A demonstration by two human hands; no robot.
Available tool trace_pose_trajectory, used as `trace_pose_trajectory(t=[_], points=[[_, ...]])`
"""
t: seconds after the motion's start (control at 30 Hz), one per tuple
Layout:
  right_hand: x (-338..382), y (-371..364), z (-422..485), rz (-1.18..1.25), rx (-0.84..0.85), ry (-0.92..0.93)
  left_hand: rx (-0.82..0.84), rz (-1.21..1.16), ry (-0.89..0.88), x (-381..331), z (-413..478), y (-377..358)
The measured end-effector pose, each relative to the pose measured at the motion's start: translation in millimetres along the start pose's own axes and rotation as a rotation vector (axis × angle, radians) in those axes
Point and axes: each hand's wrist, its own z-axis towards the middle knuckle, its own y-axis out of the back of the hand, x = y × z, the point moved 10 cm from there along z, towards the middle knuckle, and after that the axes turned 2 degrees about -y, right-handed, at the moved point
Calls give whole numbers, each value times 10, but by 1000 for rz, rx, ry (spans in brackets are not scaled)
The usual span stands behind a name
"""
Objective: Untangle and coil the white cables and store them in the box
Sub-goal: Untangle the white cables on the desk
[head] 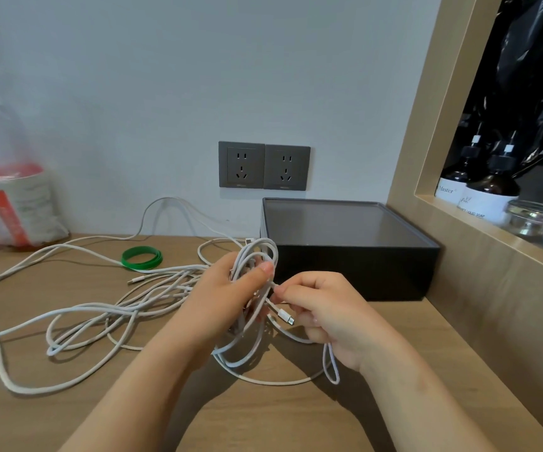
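At the far left a plastic bag [9, 207] stands against the wall, well apart from my work. In front of it the loose white cables [100, 314] lie spread over the wooden table [68, 419] in long loops that cross each other. They lie flat, so I can see which strand goes over which. A green band [142, 257] lies just behind them. I think it is there to tie a finished coil.

In the middle, my left hand [224, 298] grasps a bundle of loops [258, 252]. The fingers are curled round it and the thumb presses on top, so that the turns do not spring apart. Several strands run from the table into this bundle, so I judge the coil is not free of the tangle yet.

My right hand [322, 308] pinches one cable between thumb and forefinger, close to its plug [285, 316]. I hold it near the end because, in my judgement, this end must pass out through the loops before the cable can come free. A small loop [332, 367] hangs under this hand.

The black box [345, 275] stands just behind my hands, against the wall, near enough to receive a coil. I see no cable in it. Whether its grey top is a lid or the inside floor, I cannot tell. At the far right, bottles [488, 194] stand on a shelf and have no part in this.
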Motion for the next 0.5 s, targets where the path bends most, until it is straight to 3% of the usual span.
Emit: trace_pose_trajectory(t=[0.17, 0.33, 0.5], points=[[-6, 26, 11, 45, -31, -7, -5, -200, 104, 84, -27, 3], [-10, 31, -5, 76, -59, -5, -17, -147, 74, 86, -1, 69], [34, 141, -12, 61, -165, 55, 140, -92, 11, -16, -53, -88]])
